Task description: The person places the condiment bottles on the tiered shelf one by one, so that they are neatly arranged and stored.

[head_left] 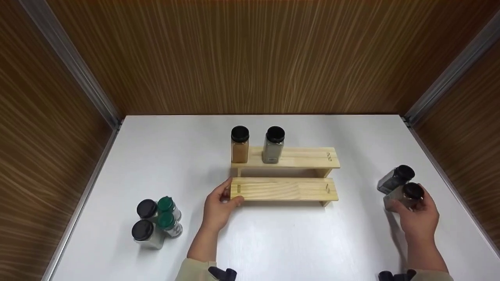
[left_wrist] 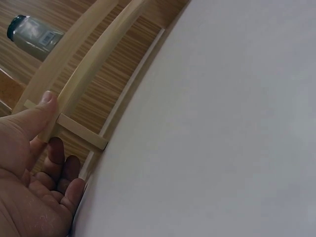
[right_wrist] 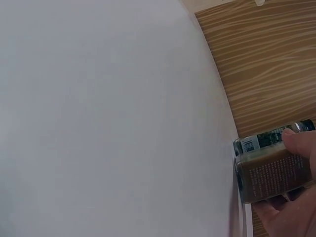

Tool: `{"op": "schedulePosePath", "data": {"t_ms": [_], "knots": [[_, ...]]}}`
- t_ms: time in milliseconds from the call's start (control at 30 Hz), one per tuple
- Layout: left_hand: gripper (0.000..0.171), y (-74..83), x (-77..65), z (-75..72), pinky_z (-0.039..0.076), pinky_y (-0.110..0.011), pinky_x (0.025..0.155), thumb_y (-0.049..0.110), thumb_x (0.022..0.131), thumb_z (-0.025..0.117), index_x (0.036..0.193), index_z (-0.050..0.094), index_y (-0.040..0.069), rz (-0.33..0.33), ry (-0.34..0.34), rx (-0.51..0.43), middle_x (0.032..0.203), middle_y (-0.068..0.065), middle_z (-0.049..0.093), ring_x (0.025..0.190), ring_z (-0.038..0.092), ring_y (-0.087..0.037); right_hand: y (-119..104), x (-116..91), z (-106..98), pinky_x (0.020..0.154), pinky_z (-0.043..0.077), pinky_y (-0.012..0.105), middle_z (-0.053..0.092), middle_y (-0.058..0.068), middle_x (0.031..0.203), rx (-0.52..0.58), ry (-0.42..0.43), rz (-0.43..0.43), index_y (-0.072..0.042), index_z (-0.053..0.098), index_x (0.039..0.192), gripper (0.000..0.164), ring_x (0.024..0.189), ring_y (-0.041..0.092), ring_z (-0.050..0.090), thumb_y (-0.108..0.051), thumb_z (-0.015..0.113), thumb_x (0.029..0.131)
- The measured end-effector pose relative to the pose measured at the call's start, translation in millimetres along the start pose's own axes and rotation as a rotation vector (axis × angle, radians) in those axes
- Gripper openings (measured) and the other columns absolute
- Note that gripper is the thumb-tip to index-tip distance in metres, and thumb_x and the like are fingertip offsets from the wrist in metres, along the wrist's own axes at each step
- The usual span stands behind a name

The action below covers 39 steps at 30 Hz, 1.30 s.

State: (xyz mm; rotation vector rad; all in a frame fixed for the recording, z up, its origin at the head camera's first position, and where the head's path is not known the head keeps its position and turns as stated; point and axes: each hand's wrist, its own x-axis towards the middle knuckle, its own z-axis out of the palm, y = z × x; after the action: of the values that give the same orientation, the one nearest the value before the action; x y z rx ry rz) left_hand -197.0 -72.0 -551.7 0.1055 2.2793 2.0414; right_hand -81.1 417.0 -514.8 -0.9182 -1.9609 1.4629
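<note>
Held jar (head_left: 395, 197): well right of the wooden rack (head_left: 285, 189); looks rigid and smooth, likely slippery, perhaps fragile if glass.
Hold point: round the body, under the black cap (head_left: 413, 190), seems surest.
Right grip (head_left: 421, 216): thumb and fingers curl round this jar.
Left grip (head_left: 218, 209): pinches the rack's left end, thumb on top.
Rack: stands on the white surface (head_left: 289, 242); probably light, stiff, easily nudged.

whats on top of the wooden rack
The wooden rack has an orange-brown jar and a grey jar upright on its back tier. The left hand's thumb touches the front tier. Wood beneath the jars and thumb is covered.
</note>
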Motion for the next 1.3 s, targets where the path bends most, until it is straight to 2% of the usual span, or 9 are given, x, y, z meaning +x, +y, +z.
{"op": "schedulePosePath", "data": {"t_ms": [100, 200, 367, 600, 767, 933, 1133, 1300], "knots": [[0.072, 0.1, -0.2, -0.3, 0.049, -0.032, 0.084, 0.008, 0.087, 0.088, 0.152, 0.056, 0.003, -0.004, -0.001, 0.002, 0.097, -0.009, 0.068, 0.094, 0.061, -0.023, 1.1, -1.2, 0.3, 0.085, 0.042, 0.012, 0.064, -0.026, 0.101, -0.021, 0.016, -0.014, -0.024, 0.063, 0.144, 0.072, 0.097, 0.001, 0.056, 0.015, 0.077, 0.085], [0.071, 0.0, 0.1, -0.1, 0.049, -0.032, 0.084, 0.009, 0.087, 0.088, 0.151, 0.057, 0.004, -0.014, 0.001, 0.007, 0.098, -0.009, 0.068, 0.095, 0.061, -0.023, 1.7, -3.4, 0.2, 0.085, 0.042, 0.012, 0.065, -0.026, 0.098, -0.021, 0.024, -0.014, -0.024, 0.066, 0.139, 0.067, 0.096, 0.000, 0.058, 0.015, 0.077, 0.085], [0.071, 1.5, -0.6, -0.9, 0.049, -0.032, 0.085, 0.009, 0.087, 0.088, 0.151, 0.057, 0.003, -0.009, -0.003, 0.001, 0.099, -0.009, 0.068, 0.096, 0.060, -0.023, 0.2, -8.8, 0.0, 0.088, 0.042, 0.011, 0.066, -0.025, 0.099, -0.001, 0.025, -0.005, -0.021, 0.067, 0.138, 0.065, 0.098, -0.001, 0.059, 0.014, 0.079, 0.084], [0.074, 2.2, -1.5, -1.5, 0.050, -0.029, 0.082, 0.011, 0.088, 0.088, 0.153, 0.054, 0.002, -0.008, -0.021, -0.007, 0.102, -0.009, 0.067, 0.098, 0.059, -0.023, -5.5, -21.8, 3.2, 0.084, 0.043, 0.012, 0.068, -0.021, 0.097, 0.008, 0.022, -0.026, -0.017, 0.070, 0.131, 0.061, 0.093, 0.001, 0.061, 0.015, 0.082, 0.080], [0.073, 0.6, 0.0, -0.1, 0.050, -0.029, 0.083, 0.010, 0.088, 0.088, 0.152, 0.056, 0.002, -0.007, -0.016, -0.004, 0.100, -0.009, 0.067, 0.096, 0.059, -0.022, -14.3, -30.4, 7.5, 0.083, 0.046, 0.011, 0.070, -0.021, 0.096, 0.049, 0.022, -0.037, -0.019, 0.072, 0.127, 0.062, 0.091, -0.001, 0.064, 0.017, 0.083, 0.077], [0.072, 1.7, -0.4, 0.0, 0.050, -0.030, 0.083, 0.010, 0.087, 0.088, 0.152, 0.056, 0.002, -0.009, -0.012, -0.006, 0.099, -0.008, 0.067, 0.095, 0.059, -0.022, -27.2, -35.6, 14.4, 0.081, 0.049, 0.011, 0.074, -0.016, 0.093, 0.127, 0.020, -0.081, -0.016, 0.074, 0.122, 0.061, 0.086, 0.001, 0.067, 0.021, 0.082, 0.074], [0.072, 2.3, -0.6, -0.8, 0.049, -0.030, 0.083, 0.009, 0.087, 0.088, 0.151, 0.056, 0.000, 0.001, -0.012, -0.012, 0.098, -0.009, 0.066, 0.095, 0.058, -0.022, -44.6, -40.1, 25.7, 0.080, 0.049, 0.011, 0.074, -0.014, 0.092, 0.126, -0.008, -0.114, -0.015, 0.073, 0.123, 0.061, 0.087, 0.002, 0.066, 0.021, 0.081, 0.075], [0.071, 3.3, -0.4, -0.3, 0.049, -0.030, 0.084, 0.007, 0.087, 0.088, 0.151, 0.057, 0.001, -0.004, -0.003, -0.012, 0.099, -0.009, 0.067, 0.095, 0.058, -0.022, -56.1, -42.6, 41.2, 0.083, 0.048, 0.012, 0.073, -0.017, 0.097, 0.090, -0.037, -0.172, -0.009, 0.071, 0.132, 0.063, 0.092, 0.001, 0.067, 0.020, 0.082, 0.076]]}}
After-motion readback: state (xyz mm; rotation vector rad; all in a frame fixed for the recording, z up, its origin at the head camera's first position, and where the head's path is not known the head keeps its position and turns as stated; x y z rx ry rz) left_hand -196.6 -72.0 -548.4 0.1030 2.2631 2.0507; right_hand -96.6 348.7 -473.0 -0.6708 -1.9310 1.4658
